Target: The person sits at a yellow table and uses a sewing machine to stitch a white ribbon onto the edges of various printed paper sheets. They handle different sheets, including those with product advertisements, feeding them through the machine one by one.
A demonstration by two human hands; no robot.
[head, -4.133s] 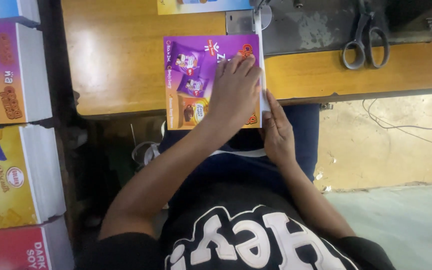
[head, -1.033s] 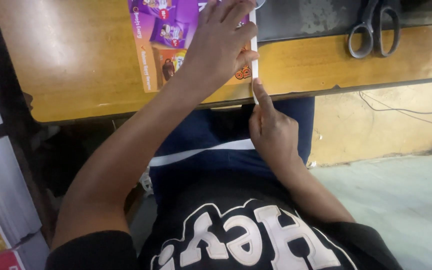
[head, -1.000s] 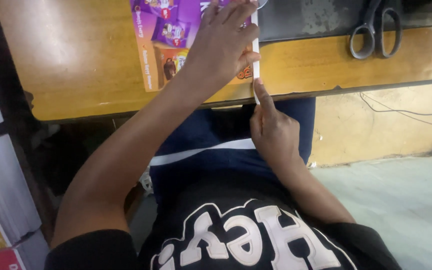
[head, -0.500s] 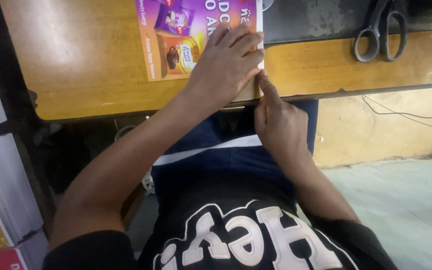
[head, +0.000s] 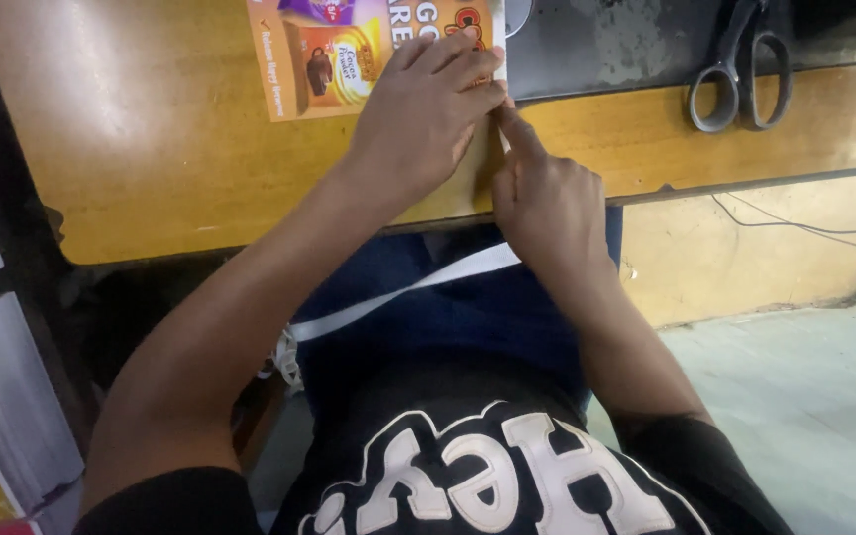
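Carton [head: 349, 59] pressed flat on table [head: 151, 149] by left hand [head: 423, 119] (grip spread wide); right hand [head: 547, 203] fisted, forefinger on its edge.

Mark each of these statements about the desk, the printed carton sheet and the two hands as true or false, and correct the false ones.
1. The left hand lies flat on the printed carton sheet. True.
2. The right hand holds the scissors. False: the scissors lie untouched on the dark mat, apart from both hands.
3. The right hand's index finger points along the sheet's right edge. True.
4. The sheet rests on a glass table. False: it lies on a wooden desk.
5. The scissors lie to the left of the sheet. False: they lie to its right.
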